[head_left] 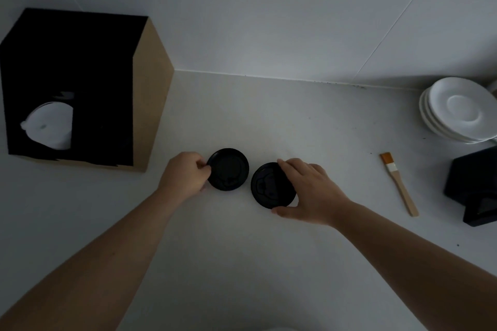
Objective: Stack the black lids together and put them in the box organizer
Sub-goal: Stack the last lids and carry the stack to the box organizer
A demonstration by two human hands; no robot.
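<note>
Two round black lids lie side by side on the white counter, a small gap between them. My left hand pinches the left edge of the left lid. My right hand grips the right lid by its rim, fingers on the far edge and thumb on the near edge. The box organizer, black in front with brown cardboard sides, stands at the left. White lids fill its left opening; the dark slot beside them cannot be read.
A stack of white saucers sits at the right against the wall. A wooden brush with orange bristles lies on the counter to the right of my right hand. A black object stands at the right edge.
</note>
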